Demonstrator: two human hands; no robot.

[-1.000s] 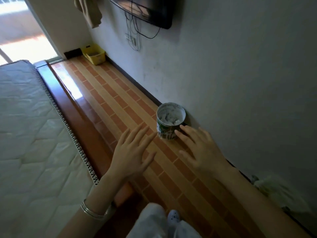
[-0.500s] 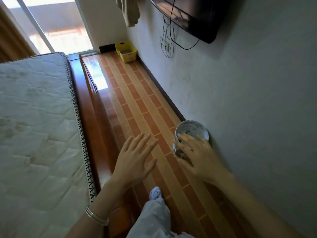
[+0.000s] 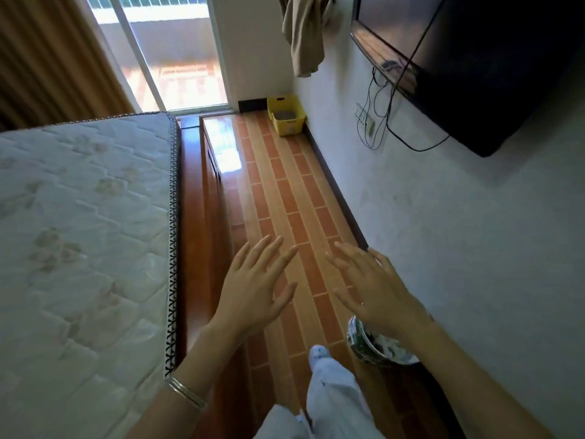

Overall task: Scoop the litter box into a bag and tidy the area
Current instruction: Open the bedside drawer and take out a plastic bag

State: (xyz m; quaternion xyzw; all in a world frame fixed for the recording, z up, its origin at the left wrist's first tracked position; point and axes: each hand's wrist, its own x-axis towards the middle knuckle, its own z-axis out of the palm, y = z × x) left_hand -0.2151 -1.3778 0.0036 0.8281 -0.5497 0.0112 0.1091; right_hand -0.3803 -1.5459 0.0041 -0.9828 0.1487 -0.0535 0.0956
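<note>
Floor strip (image 3: 285,191) runs from the person to the far glass door (image 3: 177,58). Mattress (image 3: 79,232) lies left of it, on a bed frame (image 3: 193,248) whose side borders the floor. Wall (image 3: 459,248) bounds the strip on the right. Litter box (image 3: 286,117) sits in the far corner, against that wall, near the door. Television (image 3: 474,58) hangs on the wall, with cables (image 3: 376,122) dropping below it. Cloth (image 3: 305,36) hangs above the corner. Curtain (image 3: 53,58) is left of the door, behind the mattress. Round container (image 3: 373,350) stands by the wall, partly under the right hand (image 3: 370,286). Left hand (image 3: 253,286) is beside it, apart, over the strip. Foot (image 3: 318,351) is on the floor nearer the person, between the two arms.
</note>
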